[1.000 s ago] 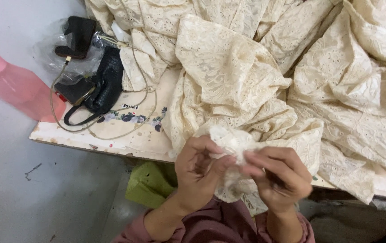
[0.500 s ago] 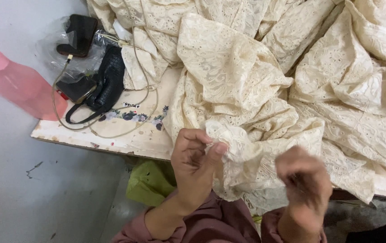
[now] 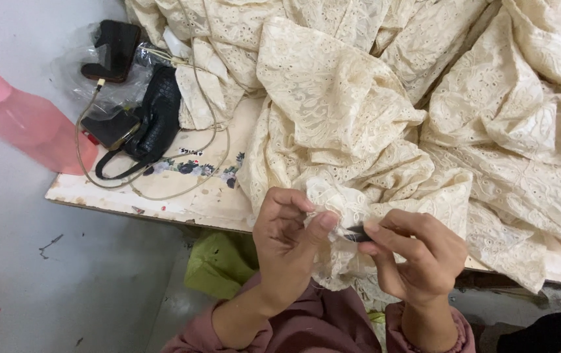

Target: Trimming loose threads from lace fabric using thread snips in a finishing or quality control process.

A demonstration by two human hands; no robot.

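Cream lace fabric (image 3: pixel 385 117) heaps across the worktop (image 3: pixel 182 196), spilling off its near edge. There the left hand (image 3: pixel 287 242) pinches a bunched fold steady, while the right hand (image 3: pixel 418 258) grips a small dark tool (image 3: pixel 357 231) against it.

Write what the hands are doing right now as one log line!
left hand: pinches cream lace fabric | right hand: holds small dark tool at fabric | beside: black pouch, pink bottle

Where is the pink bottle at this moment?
In the head view, the pink bottle lies at far left, beyond the table edge, next to the black pouch and cables.
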